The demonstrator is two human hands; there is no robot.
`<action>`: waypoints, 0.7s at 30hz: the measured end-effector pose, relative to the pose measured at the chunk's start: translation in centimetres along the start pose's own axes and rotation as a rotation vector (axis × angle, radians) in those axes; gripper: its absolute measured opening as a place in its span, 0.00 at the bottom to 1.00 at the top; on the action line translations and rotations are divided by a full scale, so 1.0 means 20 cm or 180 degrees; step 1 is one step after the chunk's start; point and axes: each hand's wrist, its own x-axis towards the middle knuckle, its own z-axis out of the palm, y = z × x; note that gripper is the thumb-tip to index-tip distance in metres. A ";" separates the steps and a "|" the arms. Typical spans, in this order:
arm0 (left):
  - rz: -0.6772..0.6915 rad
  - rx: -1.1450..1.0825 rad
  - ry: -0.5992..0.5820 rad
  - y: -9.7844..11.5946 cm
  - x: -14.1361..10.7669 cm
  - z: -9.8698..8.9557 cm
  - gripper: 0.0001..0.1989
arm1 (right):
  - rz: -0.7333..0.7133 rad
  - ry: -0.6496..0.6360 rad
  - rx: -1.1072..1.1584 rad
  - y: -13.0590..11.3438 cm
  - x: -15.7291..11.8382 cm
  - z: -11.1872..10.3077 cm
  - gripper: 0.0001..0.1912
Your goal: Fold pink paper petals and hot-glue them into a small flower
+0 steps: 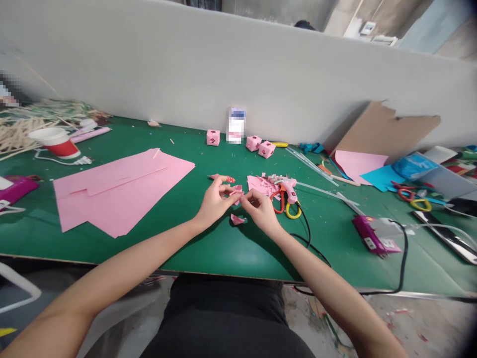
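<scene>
Between my two hands, just above the green table [208,248], is a small folded piece of pink paper [237,189]. My left hand [219,199] pinches it from the left, thumb against fingers. From the other side, my right hand [257,206] closes its fingertips on its right edge. Below them lies another small pink paper piece [237,219]. A further pink-and-red scrap [223,178] shows behind my left fingers. Right of my right hand rest a pink glue gun [290,191], scissors [293,211] with orange and yellow handles, and cut pink paper pieces [257,184].
Pink sheets [126,194] cover the left of the table. Small pink paper cubes [213,137] stand near the partition [167,69]. A paper cup [55,141] and thin sticks are at far left. A purple power strip [376,236] with a black cable lies right, before cardboard [380,129].
</scene>
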 end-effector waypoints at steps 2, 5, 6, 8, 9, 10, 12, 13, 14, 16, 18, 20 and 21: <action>0.0032 -0.0055 -0.0086 0.00 0.00 0.00 0.22 | 0.0017 -0.0058 0.0164 0.00 0.00 0.00 0.14; 0.0014 -0.0052 -0.0142 -0.01 0.01 -0.01 0.23 | 0.0043 -0.0103 0.0215 0.01 0.01 0.01 0.15; 0.0009 -0.0022 -0.0117 -0.01 0.01 -0.01 0.23 | 0.0030 -0.0147 0.0128 0.01 0.01 0.00 0.15; 0.0019 0.0022 -0.0029 -0.03 0.02 -0.02 0.23 | -0.0080 -0.0254 -0.0279 0.01 0.03 -0.04 0.16; 0.0021 0.0037 0.0013 -0.03 0.03 -0.02 0.22 | -0.0175 -0.0279 -0.0598 0.00 0.04 -0.07 0.15; 0.0018 0.0059 0.0049 -0.04 0.03 -0.03 0.22 | -0.0270 -0.0217 -0.0978 0.00 0.06 -0.12 0.15; 0.0012 0.0150 0.0103 -0.05 0.04 -0.04 0.21 | -0.0310 0.0293 -0.1694 0.00 0.08 -0.23 0.16; 0.0016 0.0209 0.0124 -0.06 0.04 -0.05 0.20 | -0.0161 0.0612 -0.2079 0.00 0.10 -0.30 0.17; 0.0029 0.0262 0.0140 -0.06 0.04 -0.05 0.20 | 0.0027 0.0890 -0.2439 0.01 0.10 -0.36 0.18; 0.0058 0.0295 0.0151 -0.06 0.05 -0.06 0.20 | 0.0522 0.1127 -0.3017 0.02 0.11 -0.46 0.19; 0.0068 0.0239 0.0134 -0.06 0.05 -0.05 0.20 | 0.1060 0.0994 -0.3381 0.04 0.10 -0.52 0.25; 0.0076 0.0165 0.0108 -0.05 0.05 -0.05 0.20 | 0.1485 0.0674 -0.3521 0.06 0.09 -0.54 0.32; 0.0075 0.0141 0.0101 -0.05 0.05 -0.05 0.20 | 0.1608 0.0515 -0.3545 0.07 0.09 -0.54 0.34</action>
